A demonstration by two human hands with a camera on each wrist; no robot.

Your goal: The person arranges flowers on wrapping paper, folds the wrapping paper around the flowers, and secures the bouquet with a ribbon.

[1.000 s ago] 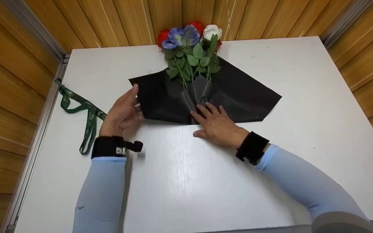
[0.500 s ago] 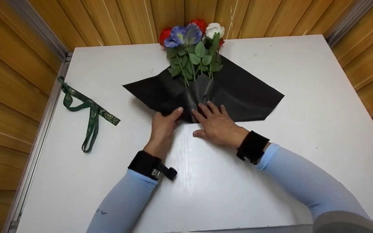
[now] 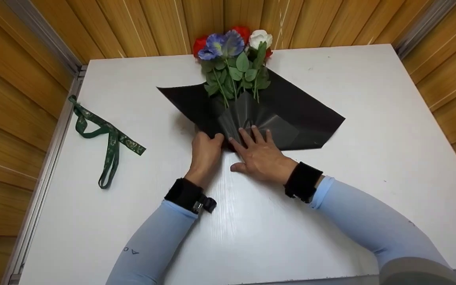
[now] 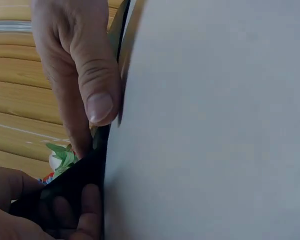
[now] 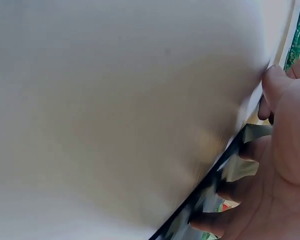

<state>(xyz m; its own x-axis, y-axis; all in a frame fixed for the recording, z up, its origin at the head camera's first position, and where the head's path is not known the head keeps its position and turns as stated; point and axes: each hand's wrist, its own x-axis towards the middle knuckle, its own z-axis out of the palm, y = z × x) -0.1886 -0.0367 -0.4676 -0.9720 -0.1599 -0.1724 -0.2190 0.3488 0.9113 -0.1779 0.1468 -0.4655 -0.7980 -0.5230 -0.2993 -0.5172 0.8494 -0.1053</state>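
Note:
A sheet of black wrapping paper [image 3: 307,118] lies around the stems of a bouquet [image 3: 234,59] with red, blue-purple and white flowers and green leaves. My left hand [image 3: 206,154] grips the paper's lower left edge, its fingers curled round the black sheet in the left wrist view. Fingers spread, my right hand [image 3: 265,160] presses on the gathered pleats at the lower middle of the paper. The right thumb points left, off the paper's edge. Folded paper hides the lower stem ends.
A dark green patterned ribbon [image 3: 111,128] lies loosely looped on the white table [image 3: 390,158], left of the paper. Wood-look panels [image 3: 133,27] stand behind the table and along both sides.
My left hand has moved right from the paper's left side to its lower edge and taken hold there. The left flap has shifted. The right hand stays nearly in place.

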